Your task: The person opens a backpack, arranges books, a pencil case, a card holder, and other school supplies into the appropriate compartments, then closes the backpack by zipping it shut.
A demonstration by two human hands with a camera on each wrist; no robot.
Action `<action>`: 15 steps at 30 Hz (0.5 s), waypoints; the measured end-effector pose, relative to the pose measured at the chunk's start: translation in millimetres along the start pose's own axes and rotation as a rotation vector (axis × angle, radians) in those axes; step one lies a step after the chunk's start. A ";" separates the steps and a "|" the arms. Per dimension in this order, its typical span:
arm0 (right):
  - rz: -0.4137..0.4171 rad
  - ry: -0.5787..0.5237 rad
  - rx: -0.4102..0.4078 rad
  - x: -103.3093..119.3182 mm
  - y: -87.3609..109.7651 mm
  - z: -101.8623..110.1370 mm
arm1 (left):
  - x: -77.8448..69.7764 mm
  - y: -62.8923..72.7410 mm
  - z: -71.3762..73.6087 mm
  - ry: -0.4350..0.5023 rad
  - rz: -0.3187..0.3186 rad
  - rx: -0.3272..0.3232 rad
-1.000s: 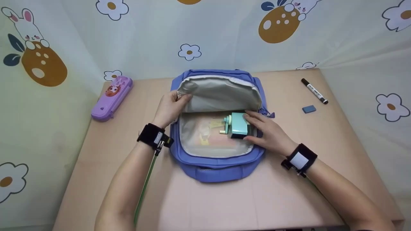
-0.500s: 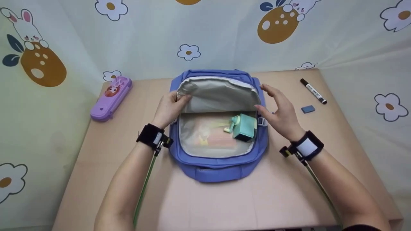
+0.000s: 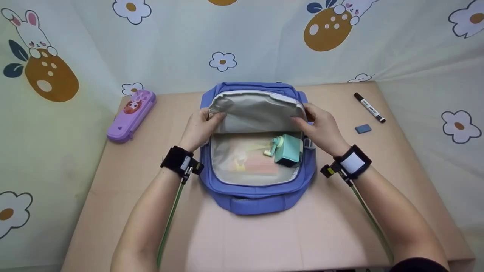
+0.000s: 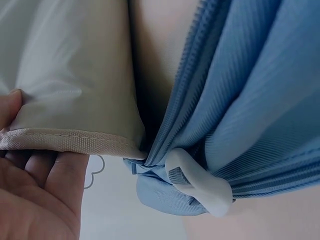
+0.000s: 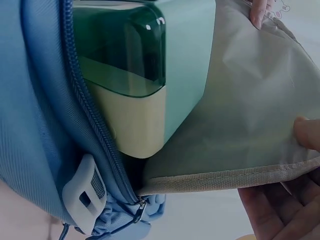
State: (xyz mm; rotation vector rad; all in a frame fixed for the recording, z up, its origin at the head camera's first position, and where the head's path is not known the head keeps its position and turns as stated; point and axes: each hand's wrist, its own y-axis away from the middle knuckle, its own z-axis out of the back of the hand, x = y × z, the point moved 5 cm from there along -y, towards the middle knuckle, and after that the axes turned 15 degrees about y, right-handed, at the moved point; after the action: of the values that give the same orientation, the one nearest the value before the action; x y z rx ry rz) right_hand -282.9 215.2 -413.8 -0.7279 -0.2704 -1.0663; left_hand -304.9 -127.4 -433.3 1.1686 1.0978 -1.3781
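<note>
A blue backpack lies on the table with its front pocket unzipped and the grey-lined flap raised. My left hand pinches the flap's left edge, thumb on the lining and fingers behind. On the opposite edge, my right hand grips the flap the same way, as the right wrist view also shows with the flap lining. A mint-green pencil sharpener with a hand crank sits inside the pocket on its right side. Behind the pocket's mesh or clear lining, pink and yellow shapes show faintly.
A purple pencil case lies at the table's back left. Toward the back right are a black-and-white marker and a small blue eraser. A patterned curtain hangs behind the table.
My right hand has let go of the pencil sharpener, leaving it tilted in the pocket, moved up and taken hold of the flap's right edge. The left hand has stayed in place.
</note>
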 end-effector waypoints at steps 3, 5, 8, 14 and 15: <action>0.000 0.009 -0.004 0.8 0.1 0.7 | -1.4 0.3 -0.3 0.008 0.000 0.001; -0.001 0.028 -0.022 1.2 0.1 1.5 | -2.2 0.3 -0.7 0.018 0.003 0.008; -0.010 0.067 -0.059 1.7 -1.4 2.3 | -2.8 0.9 -0.3 0.027 0.003 0.016; -0.069 0.085 -0.107 -0.8 -9.2 1.9 | -7.3 3.5 3.1 0.027 -0.046 0.041; -0.077 0.084 -0.114 -1.2 -10.5 2.1 | -7.2 3.7 4.5 0.020 -0.057 0.055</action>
State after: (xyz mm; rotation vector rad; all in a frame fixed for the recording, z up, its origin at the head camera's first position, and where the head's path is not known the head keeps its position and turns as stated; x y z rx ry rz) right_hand -292.3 214.5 -408.6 -0.7776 -0.1680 -1.1894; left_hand -301.4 -131.3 -425.7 1.2007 1.1209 -1.4510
